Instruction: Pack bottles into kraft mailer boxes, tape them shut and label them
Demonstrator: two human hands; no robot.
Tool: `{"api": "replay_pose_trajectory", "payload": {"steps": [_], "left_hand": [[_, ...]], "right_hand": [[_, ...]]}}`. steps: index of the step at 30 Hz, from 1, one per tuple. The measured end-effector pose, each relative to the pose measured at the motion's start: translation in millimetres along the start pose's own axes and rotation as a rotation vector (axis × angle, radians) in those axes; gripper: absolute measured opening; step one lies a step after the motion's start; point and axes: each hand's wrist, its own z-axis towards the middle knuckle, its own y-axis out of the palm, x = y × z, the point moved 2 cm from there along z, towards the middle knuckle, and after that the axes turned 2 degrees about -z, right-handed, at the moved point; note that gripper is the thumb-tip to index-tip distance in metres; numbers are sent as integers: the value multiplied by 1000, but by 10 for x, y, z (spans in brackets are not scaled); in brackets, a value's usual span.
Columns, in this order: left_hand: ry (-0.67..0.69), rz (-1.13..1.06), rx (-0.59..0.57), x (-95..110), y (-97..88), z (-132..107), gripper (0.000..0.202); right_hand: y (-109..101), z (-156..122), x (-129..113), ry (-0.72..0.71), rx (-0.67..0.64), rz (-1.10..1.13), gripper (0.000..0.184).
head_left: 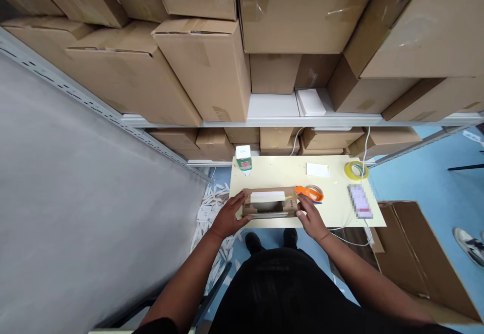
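A small brown cardboard box with a white strip across its top lies at the front edge of the pale yellow table. My left hand grips its left end, thumb at the near side and fingers at the far corner. At the opposite end, my right hand holds the box in the same way. Just behind my right fingers lies an orange tape cutter with a roll of tape. A green and white carton stands at the table's back left corner.
On the table are a white card, a yellow tape roll and a blurred phone with a white cable. Shelves of cardboard boxes rise behind. White paper strips litter the floor left; a large open carton stands right.
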Motion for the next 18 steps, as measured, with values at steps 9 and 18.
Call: {"api": "replay_pose_trajectory", "payload": {"steps": [9, 18], "left_hand": [[-89, 167, 299, 191, 183, 232, 21], [-124, 291, 60, 370, 315, 417, 32]], "right_hand": [[213, 158, -150, 233, 130, -143, 37], [-97, 333, 855, 351, -122, -757, 23]]}}
